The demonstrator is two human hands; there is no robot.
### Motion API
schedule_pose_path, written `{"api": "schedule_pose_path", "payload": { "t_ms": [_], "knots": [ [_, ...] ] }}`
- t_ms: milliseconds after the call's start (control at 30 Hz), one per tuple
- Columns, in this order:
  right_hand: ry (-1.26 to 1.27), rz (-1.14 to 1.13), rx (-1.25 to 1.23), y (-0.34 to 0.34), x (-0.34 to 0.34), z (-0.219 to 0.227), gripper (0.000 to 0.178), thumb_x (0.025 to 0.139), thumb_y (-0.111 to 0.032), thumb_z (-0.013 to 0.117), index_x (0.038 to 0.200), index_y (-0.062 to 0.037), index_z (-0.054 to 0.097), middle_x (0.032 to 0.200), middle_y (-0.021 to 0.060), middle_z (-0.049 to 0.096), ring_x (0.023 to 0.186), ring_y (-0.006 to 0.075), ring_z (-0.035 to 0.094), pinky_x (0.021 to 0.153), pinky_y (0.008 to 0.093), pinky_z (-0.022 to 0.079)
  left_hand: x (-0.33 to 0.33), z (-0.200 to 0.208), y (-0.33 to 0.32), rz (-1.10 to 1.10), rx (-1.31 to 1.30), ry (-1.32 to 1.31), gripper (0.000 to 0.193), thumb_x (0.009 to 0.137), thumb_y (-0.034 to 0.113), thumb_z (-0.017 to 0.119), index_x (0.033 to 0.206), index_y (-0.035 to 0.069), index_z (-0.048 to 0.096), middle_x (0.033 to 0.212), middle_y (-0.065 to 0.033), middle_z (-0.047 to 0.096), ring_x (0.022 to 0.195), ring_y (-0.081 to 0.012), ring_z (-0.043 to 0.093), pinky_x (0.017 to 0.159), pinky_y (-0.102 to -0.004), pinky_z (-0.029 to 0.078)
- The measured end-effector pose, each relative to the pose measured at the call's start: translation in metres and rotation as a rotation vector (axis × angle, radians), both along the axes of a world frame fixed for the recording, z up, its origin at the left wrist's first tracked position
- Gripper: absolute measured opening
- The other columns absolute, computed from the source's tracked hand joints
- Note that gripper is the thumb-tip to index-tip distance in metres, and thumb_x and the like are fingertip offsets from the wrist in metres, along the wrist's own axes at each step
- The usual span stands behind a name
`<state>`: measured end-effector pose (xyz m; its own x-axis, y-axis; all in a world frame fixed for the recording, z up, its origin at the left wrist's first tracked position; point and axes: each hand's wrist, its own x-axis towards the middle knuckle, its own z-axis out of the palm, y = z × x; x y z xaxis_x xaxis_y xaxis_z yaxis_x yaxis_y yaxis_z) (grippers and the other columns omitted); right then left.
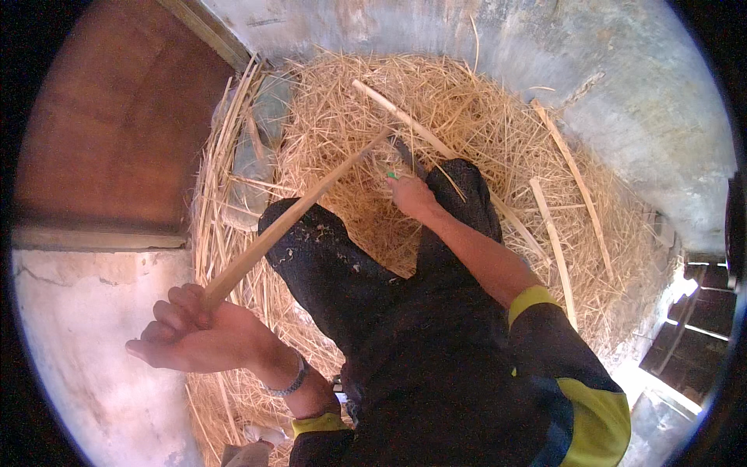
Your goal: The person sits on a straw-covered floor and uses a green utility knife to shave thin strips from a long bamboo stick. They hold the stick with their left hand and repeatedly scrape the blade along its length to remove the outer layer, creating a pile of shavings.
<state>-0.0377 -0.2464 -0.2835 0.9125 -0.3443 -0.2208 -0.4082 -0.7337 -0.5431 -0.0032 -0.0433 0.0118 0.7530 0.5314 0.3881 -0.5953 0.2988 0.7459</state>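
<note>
My left hand [206,331] is raised at the left with its fingers curled round the near end of a long bamboo strip [299,208]. The strip slants up and away to the right, its far end near my right hand. Between my knees my right hand [412,196] is closed on a knife [408,154]; its dark blade points forward close to the strip's far end. A small green bit shows at the fingers, and most of the handle is hidden. I cannot tell whether the blade touches the strip.
Pale shavings [366,109] cover the floor around my legs. A longer bamboo piece [405,118] lies ahead, and loose strips [554,241] lie at the right. A bundle of thin strips [214,183] is on the left, by a brown panel [117,117]. A grey wall [622,70] curves behind.
</note>
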Motion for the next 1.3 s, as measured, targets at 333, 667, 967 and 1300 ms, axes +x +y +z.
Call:
{"api": "schedule_pose_path", "payload": {
  "t_ms": [333,667,967,1300],
  "knots": [
    [-0.018,-0.184,0.172,0.036,-0.010,0.050,0.039,0.092,-0.032,0.036,0.098,0.0043,0.050,0.074,0.0284,0.057,0.077,0.0446,0.057,0.070,0.0519,0.045,0.006,-0.004,0.008,-0.056,0.046,-0.038,0.049,0.093,0.040,0.035,0.053,0.019,0.015,0.047,0.0052,0.013,0.044,-0.0075,0.014,0.044,-0.0229,0.013],
    [-0.134,-0.198,0.054,0.034,-0.022,0.105,0.033,0.092,-0.028,0.036,0.102,0.0020,0.047,0.069,0.0249,0.058,0.069,0.0424,0.058,0.062,0.0503,0.047,0.007,-0.007,0.010,-0.100,0.041,-0.082,0.049,0.092,0.037,0.035,0.052,0.019,0.015,0.046,0.0054,0.012,0.041,-0.0068,0.012,0.043,-0.0232,0.012],
    [-0.244,-0.081,-0.032,0.031,-0.011,0.070,0.027,0.091,-0.027,0.040,0.098,-0.0035,0.052,0.066,0.0203,0.059,0.061,0.0369,0.060,0.054,0.0481,0.048,0.007,-0.010,0.019,-0.264,-0.033,-0.111,0.047,0.092,0.036,0.035,0.053,0.019,0.016,0.045,0.0057,0.013,0.040,-0.0065,0.011,0.041,-0.0222,0.012],
    [-0.243,-0.180,0.132,0.037,0.011,0.049,0.034,0.092,-0.031,0.037,0.100,0.0000,0.047,0.061,0.0264,0.055,0.059,0.0441,0.055,0.053,0.0514,0.044,0.011,-0.009,0.017,-0.165,-0.011,-0.090,0.047,0.091,0.036,0.037,0.053,0.020,0.016,0.045,0.0061,0.012,0.041,-0.0066,0.010,0.042,-0.0231,0.012]
  ]
}}
